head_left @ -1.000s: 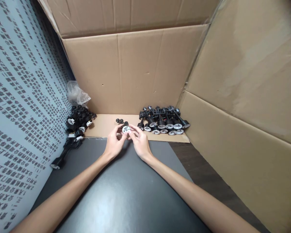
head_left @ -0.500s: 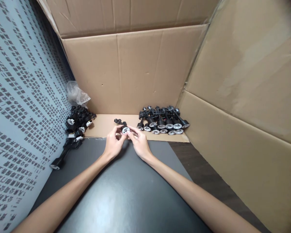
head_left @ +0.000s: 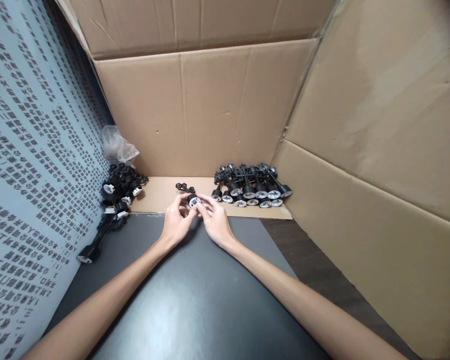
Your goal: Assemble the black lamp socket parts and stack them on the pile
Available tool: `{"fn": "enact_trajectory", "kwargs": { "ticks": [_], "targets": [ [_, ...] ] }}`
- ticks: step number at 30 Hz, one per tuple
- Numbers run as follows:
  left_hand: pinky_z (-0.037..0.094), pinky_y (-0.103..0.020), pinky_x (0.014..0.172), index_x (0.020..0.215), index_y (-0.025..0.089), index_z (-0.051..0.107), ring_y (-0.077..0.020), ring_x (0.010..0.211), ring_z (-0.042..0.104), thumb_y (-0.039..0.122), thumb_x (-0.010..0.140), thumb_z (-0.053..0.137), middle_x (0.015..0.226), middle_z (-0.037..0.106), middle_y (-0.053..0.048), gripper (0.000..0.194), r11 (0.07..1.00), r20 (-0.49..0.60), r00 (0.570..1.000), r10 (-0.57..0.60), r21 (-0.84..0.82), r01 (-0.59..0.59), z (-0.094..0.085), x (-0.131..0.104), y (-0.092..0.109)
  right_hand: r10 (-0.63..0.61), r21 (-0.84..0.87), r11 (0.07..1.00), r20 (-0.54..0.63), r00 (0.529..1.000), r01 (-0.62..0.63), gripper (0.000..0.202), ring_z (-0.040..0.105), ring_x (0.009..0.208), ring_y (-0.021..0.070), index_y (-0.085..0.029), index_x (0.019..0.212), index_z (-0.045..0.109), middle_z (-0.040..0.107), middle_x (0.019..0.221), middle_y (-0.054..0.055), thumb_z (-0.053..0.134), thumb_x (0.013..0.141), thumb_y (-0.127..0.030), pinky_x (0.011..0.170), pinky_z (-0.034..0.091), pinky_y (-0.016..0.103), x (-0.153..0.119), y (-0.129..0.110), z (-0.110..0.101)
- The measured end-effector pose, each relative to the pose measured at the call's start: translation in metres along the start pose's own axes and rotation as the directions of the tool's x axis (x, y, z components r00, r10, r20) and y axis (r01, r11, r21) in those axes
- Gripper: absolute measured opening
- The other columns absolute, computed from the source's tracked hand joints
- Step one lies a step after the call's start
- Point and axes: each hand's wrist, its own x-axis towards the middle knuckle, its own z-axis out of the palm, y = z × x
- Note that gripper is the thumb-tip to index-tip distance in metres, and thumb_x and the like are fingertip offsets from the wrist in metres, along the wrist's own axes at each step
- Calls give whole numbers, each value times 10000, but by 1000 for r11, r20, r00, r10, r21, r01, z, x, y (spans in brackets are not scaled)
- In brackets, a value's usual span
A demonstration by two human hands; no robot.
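Both hands meet over the far edge of the grey mat, holding one black part (head_left: 194, 201) whose round white end faces me. My left hand (head_left: 177, 220) grips it from the left, fingers curled behind and thumb at its lower rim. From the right, my right hand (head_left: 214, 219) has its thumb on the white face and its fingers behind. The part's thin stem with small black hexagonal pieces (head_left: 185, 188) sticks out beyond the fingers, toward the cardboard. Fine detail on the white face is too small to tell.
Several similar black parts with white ends (head_left: 249, 187) lie in rows at the back right. A loose pile of black parts (head_left: 122, 187) sits at the left, below a clear plastic bag (head_left: 118, 145). Cardboard walls (head_left: 210, 110) stand behind and right; a printed sheet (head_left: 30, 175) covers the left.
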Motion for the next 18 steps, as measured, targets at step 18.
{"fn": "enact_trajectory", "kwargs": {
  "ticks": [18],
  "targets": [
    [561, -330, 775, 1255, 143, 606, -189, 831, 689, 357, 899, 535, 1188, 688, -117, 422, 999, 45, 998, 41, -17, -40, -1, -1, -2, -16, 6, 1000, -26, 1000, 16, 388, 681, 940, 190, -206, 1191, 469, 665, 1075, 109, 596, 867, -377, 846, 586, 370, 2, 10, 0]
  ]
}}
